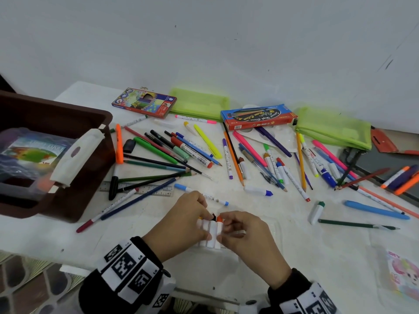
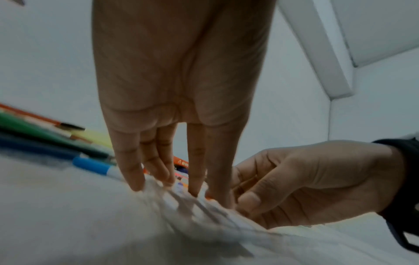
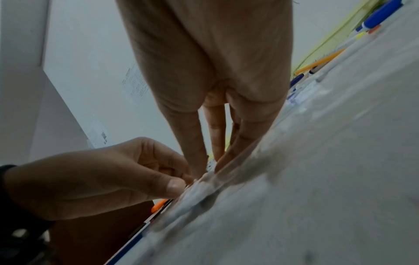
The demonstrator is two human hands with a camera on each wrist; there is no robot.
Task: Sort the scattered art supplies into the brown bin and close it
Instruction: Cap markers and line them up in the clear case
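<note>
Head view: white markers (image 1: 212,232) between both hands' fingers (image 1: 205,215).

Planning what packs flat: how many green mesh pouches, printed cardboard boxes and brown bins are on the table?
Green mesh pouches: 2
Printed cardboard boxes: 2
Brown bins: 1
Total: 5

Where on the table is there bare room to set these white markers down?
Bare table lies on the near right, bordered by the right hand, the green pencil and the sticker sheet. A smaller patch lies near left, between the brown bin and the left hand. The middle, toward the blue box, is crowded with pens.
</note>
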